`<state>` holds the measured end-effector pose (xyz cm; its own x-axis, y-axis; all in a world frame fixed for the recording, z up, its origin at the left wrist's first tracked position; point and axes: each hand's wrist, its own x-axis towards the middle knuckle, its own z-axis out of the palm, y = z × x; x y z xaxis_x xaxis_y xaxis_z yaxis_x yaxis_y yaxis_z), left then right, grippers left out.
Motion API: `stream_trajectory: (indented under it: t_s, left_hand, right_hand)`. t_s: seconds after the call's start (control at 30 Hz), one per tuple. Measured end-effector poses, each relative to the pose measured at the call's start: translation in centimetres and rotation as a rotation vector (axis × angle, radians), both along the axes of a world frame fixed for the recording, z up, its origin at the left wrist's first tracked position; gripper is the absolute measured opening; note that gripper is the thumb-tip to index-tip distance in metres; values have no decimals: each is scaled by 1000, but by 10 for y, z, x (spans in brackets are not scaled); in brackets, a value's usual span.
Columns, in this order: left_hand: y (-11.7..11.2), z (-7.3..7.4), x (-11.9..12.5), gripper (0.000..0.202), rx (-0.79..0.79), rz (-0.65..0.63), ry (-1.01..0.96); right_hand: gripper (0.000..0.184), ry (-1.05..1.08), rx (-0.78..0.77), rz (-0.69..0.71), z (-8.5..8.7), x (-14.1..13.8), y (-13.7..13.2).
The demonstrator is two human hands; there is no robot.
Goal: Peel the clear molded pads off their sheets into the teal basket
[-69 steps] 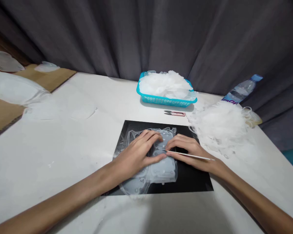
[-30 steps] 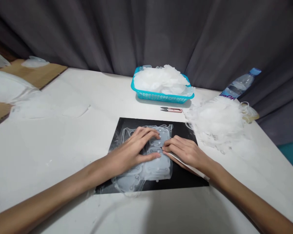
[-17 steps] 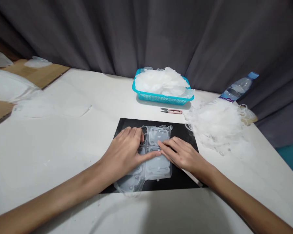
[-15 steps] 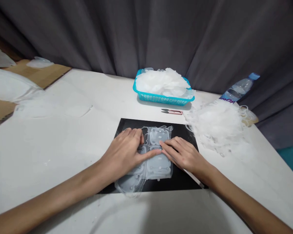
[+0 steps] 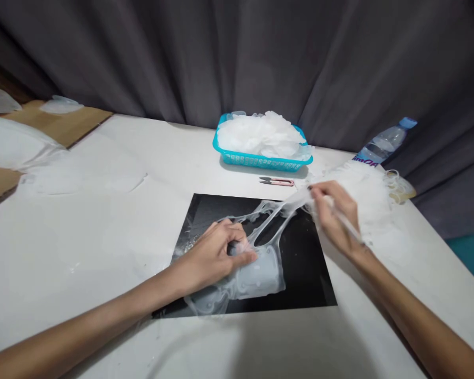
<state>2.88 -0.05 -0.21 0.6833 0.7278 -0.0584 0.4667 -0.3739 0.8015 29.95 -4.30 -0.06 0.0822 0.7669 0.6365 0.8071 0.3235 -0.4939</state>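
A clear, rubbery molded sheet [image 5: 258,273] with rounded rectangular shapes lies on a black mat [image 5: 304,268]. My left hand [image 5: 223,247] is closed on it near the mat's middle, thumb and bent fingers gripping the sheet. My right hand [image 5: 335,213] is raised at the mat's upper right, pinching the far end of a strip of the sheet. That strip [image 5: 268,223] is drawn out taut between both hands, with long gaps in it. A thin white stick [image 5: 347,223], its kind unclear, is also tucked in my right hand. Motion blurs the right fingertips.
A blue basket [image 5: 260,162] heaped with translucent white pieces stands at the back. Thread snips [image 5: 276,181] lie before it. A pile of clear scraps [image 5: 371,200] and a water bottle [image 5: 385,142] are at right. Cardboard [image 5: 87,118] with plastic bags lies at left.
My right hand has moved up and to the right from the sheet, stretching part of it upward. My left hand has shifted slightly and now grips the sheet. The stick moved with the right hand.
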Motion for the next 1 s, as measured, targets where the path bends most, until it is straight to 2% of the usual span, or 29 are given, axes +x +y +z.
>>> stream_trajectory:
  t_s: [0.03,0.07,0.17,0.23,0.3,0.37,0.43,0.5,0.6,0.73,0.87,1.0]
  left_hand:
    - [1,0,-1,41,2,-23,28]
    - [2,0,-2,41,-11,-54,58]
    - [4,3,-4,40,-11,-81,109]
    - [6,7,-4,44,98,24,92]
    - [7,11,-2,59,264,140,28]
    - [9,16,1,67,343,109,-57]
    - [12,20,5,46,281,-51,-113]
    - [15,22,7,24,179,-136,-142]
    - [18,25,8,30,50,-68,-184]
    - [17,25,8,30,-175,-22,-258]
    - [13,24,10,29,-285,-7,-318]
    - [12,23,11,28,-341,2,-344]
  right_hand:
    - [15,52,-14,-51,4,9,5]
    - [15,85,-52,-37,8,15,9]
    - [14,101,-180,147,18,16,8]
    - [15,94,-265,277,23,5,-1]
    - [19,85,-325,375,28,-8,-12]
    - [22,92,-376,470,32,-19,-22]
    - [28,142,-427,541,36,-25,-29]
    - [33,235,-443,529,39,-25,-32]
    - [23,354,-356,394,37,-20,-30]
    - [27,313,-282,287,17,-20,-23]
    - [14,119,-305,412,-3,-32,-23]
    - [7,-41,-295,511,-3,-40,-28]
